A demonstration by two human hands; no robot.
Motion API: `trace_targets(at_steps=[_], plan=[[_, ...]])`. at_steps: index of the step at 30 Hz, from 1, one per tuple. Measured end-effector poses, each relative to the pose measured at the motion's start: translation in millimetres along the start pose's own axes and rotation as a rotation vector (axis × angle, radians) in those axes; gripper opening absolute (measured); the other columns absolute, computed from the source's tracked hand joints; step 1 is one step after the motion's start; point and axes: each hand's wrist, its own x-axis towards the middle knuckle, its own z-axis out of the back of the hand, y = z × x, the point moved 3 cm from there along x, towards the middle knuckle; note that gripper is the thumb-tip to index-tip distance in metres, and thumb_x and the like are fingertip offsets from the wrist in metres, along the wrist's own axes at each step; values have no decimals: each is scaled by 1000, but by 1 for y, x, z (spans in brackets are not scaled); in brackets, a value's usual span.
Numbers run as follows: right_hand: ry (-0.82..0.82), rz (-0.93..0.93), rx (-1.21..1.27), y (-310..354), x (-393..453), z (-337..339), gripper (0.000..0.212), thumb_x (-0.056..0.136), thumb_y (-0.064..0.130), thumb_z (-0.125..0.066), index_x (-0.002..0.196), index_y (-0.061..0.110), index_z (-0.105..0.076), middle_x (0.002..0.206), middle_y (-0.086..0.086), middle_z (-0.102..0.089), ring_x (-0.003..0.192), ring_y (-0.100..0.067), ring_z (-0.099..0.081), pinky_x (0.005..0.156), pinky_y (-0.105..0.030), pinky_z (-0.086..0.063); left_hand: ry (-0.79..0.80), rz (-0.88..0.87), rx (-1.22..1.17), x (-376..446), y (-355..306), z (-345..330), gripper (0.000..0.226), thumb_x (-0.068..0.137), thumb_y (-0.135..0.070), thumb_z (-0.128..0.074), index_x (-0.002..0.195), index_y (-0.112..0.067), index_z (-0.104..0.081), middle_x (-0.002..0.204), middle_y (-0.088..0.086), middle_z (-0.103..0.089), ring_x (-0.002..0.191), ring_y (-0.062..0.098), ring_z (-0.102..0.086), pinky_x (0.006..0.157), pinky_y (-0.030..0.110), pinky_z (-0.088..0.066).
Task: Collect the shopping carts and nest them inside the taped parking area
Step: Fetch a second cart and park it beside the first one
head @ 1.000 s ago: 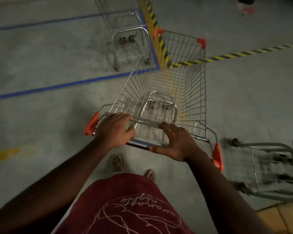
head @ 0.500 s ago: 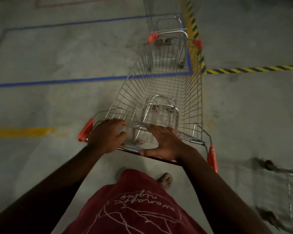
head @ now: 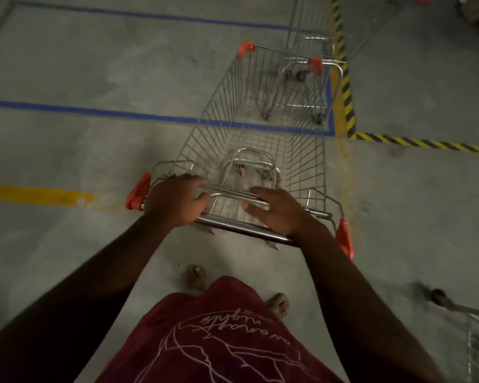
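Note:
A wire shopping cart (head: pixel 302 161) with orange corner caps stands in front of me, its nose over the blue tape line (head: pixel 94 111) of the parking area. My left hand (head: pixel 174 201) is shut on the cart's handle bar near its left end. My right hand (head: pixel 277 211) rests on the same bar toward the right, fingers stretched over the rear gate. Inside the taped area, just beyond the nose, a second cart (head: pixel 310 26) is parked against the right-hand tape edge.
Yellow-and-black hazard tape (head: pixel 421 142) runs along the right of the parking area and off to the right. A faded yellow floor stripe (head: pixel 33 193) lies at left. Part of a third cart (head: pixel 476 338) shows at bottom right. My bare feet stand behind the cart.
The cart has rolled forward and swung toward the parked cart; its nose now crosses the blue line. The cart at my right has slipped further back.

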Motion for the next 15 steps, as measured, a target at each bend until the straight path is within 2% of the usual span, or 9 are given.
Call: trace_targets(at_steps=[2,5,9,15], plan=[[-80,-135,-173,2,8,3,63,100,68,-50,151,31,-52,152,-1,-58,138,-26,-55,116,-38,-39,-6,-5,-35,13,22,6,49,86,-52,-52,131,-37,-62,133,-8,-66,113,23,-65,93,36,-50],[-128,-270,-295,5,7,-2,57,98,69,-47,144,37,-54,147,1,-60,131,-26,-59,111,-43,-41,-2,-3,-64,28,48,15,49,88,-52,-52,133,-35,-62,134,-7,-66,114,21,-64,93,36,-51],[-302,-262,-331,33,24,-13,55,96,67,-46,139,35,-59,136,-1,-67,121,-29,-64,99,-42,-49,-33,-32,-46,46,75,27,52,86,-52,-50,132,-32,-64,132,-5,-67,114,23,-65,93,37,-52],[-316,-228,-347,67,74,-4,51,96,63,-52,137,34,-63,133,0,-71,119,-28,-66,96,-40,-52,-36,-36,-9,85,109,40,50,90,-50,-49,134,-31,-62,133,-3,-66,113,23,-64,91,37,-50]])
